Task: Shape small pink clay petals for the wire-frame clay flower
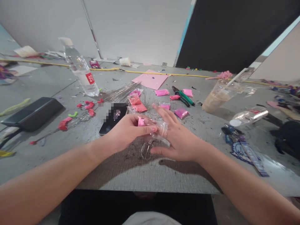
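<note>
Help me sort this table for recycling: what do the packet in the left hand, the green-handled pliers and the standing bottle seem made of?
Held packet: glossy plastic film, probably, being clear and creased.
Pliers: likely a metal head, by its dark tone; solid green-and-black handles suggest plastic or rubber, finish unclear.
Standing bottle: glossy, most likely plastic, given see-through walls with bright highlights.

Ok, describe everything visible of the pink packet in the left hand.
The pink packet is small, bright pink filling showing at one end, the wrapping crinkled and glossy like clear plastic. It is held above the table, pinched between thumb and fingers of the left hand, which hides part of it. Its clear end meets the right hand; whether that grips it is unclear.
</note>
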`<state>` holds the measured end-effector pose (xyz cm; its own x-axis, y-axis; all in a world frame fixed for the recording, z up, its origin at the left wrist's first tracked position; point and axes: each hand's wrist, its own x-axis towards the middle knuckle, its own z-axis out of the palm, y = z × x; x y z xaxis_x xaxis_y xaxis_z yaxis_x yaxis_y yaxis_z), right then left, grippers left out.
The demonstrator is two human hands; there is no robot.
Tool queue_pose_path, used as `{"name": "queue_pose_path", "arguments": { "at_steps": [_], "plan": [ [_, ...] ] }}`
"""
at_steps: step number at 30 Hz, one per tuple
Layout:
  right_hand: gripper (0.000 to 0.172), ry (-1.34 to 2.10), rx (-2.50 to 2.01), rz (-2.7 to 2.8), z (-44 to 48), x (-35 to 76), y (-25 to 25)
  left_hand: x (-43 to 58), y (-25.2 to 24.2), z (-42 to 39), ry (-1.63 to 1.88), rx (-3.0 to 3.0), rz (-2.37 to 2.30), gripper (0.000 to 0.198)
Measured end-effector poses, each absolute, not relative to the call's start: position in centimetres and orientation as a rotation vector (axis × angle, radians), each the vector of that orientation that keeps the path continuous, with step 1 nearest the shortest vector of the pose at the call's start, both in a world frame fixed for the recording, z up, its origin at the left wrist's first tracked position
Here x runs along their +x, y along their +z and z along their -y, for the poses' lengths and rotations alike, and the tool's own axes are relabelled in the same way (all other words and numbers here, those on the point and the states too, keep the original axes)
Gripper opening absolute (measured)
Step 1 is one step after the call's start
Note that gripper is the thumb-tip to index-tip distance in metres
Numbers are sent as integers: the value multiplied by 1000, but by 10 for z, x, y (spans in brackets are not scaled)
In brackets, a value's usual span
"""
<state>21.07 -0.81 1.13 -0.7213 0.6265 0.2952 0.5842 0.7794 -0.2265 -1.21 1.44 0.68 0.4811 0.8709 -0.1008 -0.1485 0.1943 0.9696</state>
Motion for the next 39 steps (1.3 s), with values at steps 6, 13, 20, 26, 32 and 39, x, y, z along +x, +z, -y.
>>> {"name": "queue_pose_path", "arguments": {
  "at_steps": [6, 13, 20, 26, 32, 39],
  "plan": [
    [81, 232, -871, 2553, 7, 213, 11, -15, 11, -17, 922, 1154, -769, 27],
    [74, 242, -830, 2529, 5, 216, 10, -19, 5, -24, 894, 1167, -686, 25],
    [62, 242, -874, 2622, 6, 214, 6, -18, 6, -20, 731, 1236, -711, 24],
    [48, 164, -804, 2623, 5, 212, 7, -18, 8, -19, 733, 1263, -600, 25],
    [37, 204, -615, 2311, 3, 207, 5, -19, 7, -21, 797, 1292, -625, 23],
    [11, 392, -721, 2079, 4, 205, 11, -19, 10, -23, 804, 1352, -718, 18]
  ]
}}
